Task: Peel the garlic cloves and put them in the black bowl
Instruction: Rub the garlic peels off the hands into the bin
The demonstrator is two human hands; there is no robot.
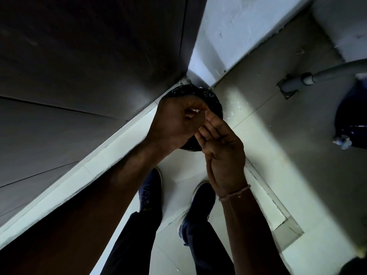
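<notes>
Cabinet fronts (83, 62), dark and panelled, fill the left of the view; below them runs a pale floor (264, 139) with a grey pipe (325, 75) at the right edge and two blue shoes (151, 189) underfoot; in the corner stands a bin lined with a black bag (215, 105), flecks of white skin scattered on the tiles beside it. No black bowl shows here. Above the bin the left hand (174, 120) curls its fingers inward round a garlic clove (195, 110), only a pale sliver of it visible between thumb and forefinger; the right hand (222, 143), a thread band (235, 193) at its wrist, brings its fingertips (208, 118) together against that sliver, seemingly pinching at the skin, though the grip itself is hidden. The clove should be light, firm and a little slick once bare; its papery skin tears easily, so it is best held by its flanks and picked at from the tip.
</notes>
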